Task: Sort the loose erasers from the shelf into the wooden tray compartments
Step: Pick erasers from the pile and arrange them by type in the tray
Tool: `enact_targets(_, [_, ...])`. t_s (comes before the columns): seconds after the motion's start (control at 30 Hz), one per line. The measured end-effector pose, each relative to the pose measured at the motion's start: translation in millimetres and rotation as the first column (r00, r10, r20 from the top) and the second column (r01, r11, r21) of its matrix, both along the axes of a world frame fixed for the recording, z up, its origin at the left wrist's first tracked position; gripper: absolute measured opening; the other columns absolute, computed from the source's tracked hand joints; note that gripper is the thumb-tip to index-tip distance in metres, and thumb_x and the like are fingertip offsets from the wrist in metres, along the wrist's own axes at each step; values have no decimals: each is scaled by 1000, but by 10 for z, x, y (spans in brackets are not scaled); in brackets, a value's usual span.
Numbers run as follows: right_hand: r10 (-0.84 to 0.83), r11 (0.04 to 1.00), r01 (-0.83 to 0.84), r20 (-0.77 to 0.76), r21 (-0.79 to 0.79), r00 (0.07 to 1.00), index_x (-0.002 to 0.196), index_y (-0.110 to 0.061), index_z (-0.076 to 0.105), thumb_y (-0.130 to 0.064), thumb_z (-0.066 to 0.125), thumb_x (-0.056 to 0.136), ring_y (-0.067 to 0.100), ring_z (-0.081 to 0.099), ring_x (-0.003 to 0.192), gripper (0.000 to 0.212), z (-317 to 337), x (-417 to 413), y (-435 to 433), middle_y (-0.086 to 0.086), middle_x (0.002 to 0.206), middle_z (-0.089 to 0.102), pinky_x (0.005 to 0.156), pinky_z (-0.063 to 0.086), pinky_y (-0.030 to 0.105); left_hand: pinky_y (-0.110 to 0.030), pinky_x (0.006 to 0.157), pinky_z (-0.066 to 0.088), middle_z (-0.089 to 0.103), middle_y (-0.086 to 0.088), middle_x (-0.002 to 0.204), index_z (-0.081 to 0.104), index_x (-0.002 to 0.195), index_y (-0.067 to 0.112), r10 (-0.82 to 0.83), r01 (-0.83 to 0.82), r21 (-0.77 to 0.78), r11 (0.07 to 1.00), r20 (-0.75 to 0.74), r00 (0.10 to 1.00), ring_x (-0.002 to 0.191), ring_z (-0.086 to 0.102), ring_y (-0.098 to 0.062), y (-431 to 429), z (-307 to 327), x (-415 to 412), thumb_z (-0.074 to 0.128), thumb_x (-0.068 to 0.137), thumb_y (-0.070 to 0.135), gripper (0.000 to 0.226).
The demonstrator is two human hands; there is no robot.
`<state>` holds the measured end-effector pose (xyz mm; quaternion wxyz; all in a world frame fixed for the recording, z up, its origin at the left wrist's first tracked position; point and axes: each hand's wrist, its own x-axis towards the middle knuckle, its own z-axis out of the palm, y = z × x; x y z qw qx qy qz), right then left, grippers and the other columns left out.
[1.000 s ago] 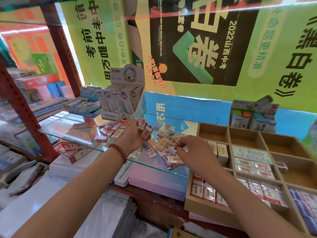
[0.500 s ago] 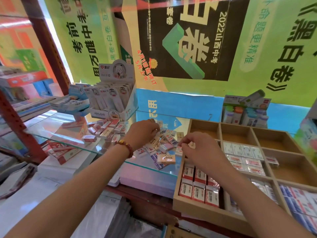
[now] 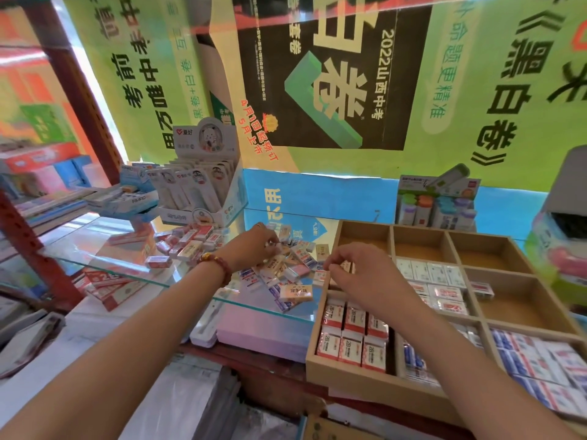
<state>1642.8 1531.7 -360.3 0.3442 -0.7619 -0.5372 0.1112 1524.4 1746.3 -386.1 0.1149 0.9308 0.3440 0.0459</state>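
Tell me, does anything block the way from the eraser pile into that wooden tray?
Nothing visible does. The loose erasers lie on the glass shelf right beside the wooden tray, whose open-topped compartments face up. Only the right hand hovers between them.

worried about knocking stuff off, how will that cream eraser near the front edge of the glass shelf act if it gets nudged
The cream eraser is a flat block lying on its broad face, so it should slide, not roll or tip. The glass shelf looks smooth, and the eraser lies near its front edge, so a push toward the person could drop it. It probably feels light and fairly stiff.
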Motion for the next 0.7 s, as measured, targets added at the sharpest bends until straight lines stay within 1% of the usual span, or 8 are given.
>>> enact_targets(0.1, [37, 999, -36, -16, 11, 999, 86, -34, 63, -24, 54, 91, 5, 52, 97, 14, 13, -14, -20, -13, 105, 61, 72, 39, 23, -36, 79, 49, 45, -9, 117, 53, 116, 9, 14, -17, 160, 987, 16, 1000, 93, 57, -27, -87, -2, 5, 42, 99, 22, 24])
enact_targets(0.17, [67, 997, -65, -33, 36, 997, 94, -34, 62, -22, 55, 90, 4, 53, 96, 14, 18, 7, -37, -16, 100, 60, 77, 41, 23, -31, 71, 44, 50, -7, 103, 53, 104, 9, 7, -43, 132, 990, 257, 966, 88, 55, -24, -218, 62, 20, 44, 98, 20, 16])
enact_targets(0.23, [85, 994, -80, -63, 76, 994, 105, -36, 55, -21, 58, 89, 3, 55, 90, 21, 30, 50, -63, -18, 96, 58, 76, 44, 21, -23, 58, 40, 52, -1, 81, 53, 89, 12, 109, -16, -168, 986, 562, 820, 69, 54, -15, -468, 237, 71, 50, 96, 19, 10])
enact_targets(0.3, [70, 993, -59, -117, 102, 991, 117, -37, 47, -25, 63, 88, 5, 57, 84, 36, 62, 94, -118, -16, 96, 58, 72, 46, 18, -19, 51, 41, 52, 0, 68, 58, 86, 12, 300, 118, -496, 860, 679, 670, 53, 49, -9, -811, 409, 136, 52, 95, 19, 13])
enact_targets(0.4, [82, 989, -56, -196, 135, 977, 128, -43, 36, -30, 73, 81, 11, 62, 74, 61, 159, 182, -289, -15, 100, 58, 68, 50, 19, -21, 50, 41, 55, 2, 59, 63, 85, 14, 434, 240, -726, 645, 606, 667, 48, 47, -9, -1310, 534, 253, 53, 94, 24, 17])
enact_targets(0.53, [61, 987, -44, -105, 157, 993, 119, -54, 40, -23, 78, 76, 15, 57, 64, 65, 235, 406, -668, -20, 95, 58, 66, 53, 27, -23, 53, 41, 55, 1, 62, 64, 83, 15, 438, 315, -792, 522, 566, 698, 52, 49, -11, -1735, 557, 512, 56, 92, 27, 17])
enact_targets(0.6, [-5, 980, 28, -115, 198, 993, 109, -54, 48, -22, 79, 75, 9, 50, 60, 56, 211, 551, -877, -21, 89, 60, 63, 51, 29, -25, 55, 42, 56, 0, 63, 64, 84, 15, 438, 329, -807, 490, 554, 708, 52, 50, -11, -1938, 580, 643, 56, 92, 28, 17])
enact_targets(0.7, [-56, 967, 90, -145, 239, 988, 105, -53, 54, -20, 80, 74, 3, 41, 56, 52, 154, 712, -1173, -21, 87, 58, 54, 43, 21, -26, 57, 44, 59, -2, 70, 65, 82, 21, 385, 332, -784, 525, 567, 728, 60, 53, -13, -2201, 573, 795, 54, 94, 28, 17])
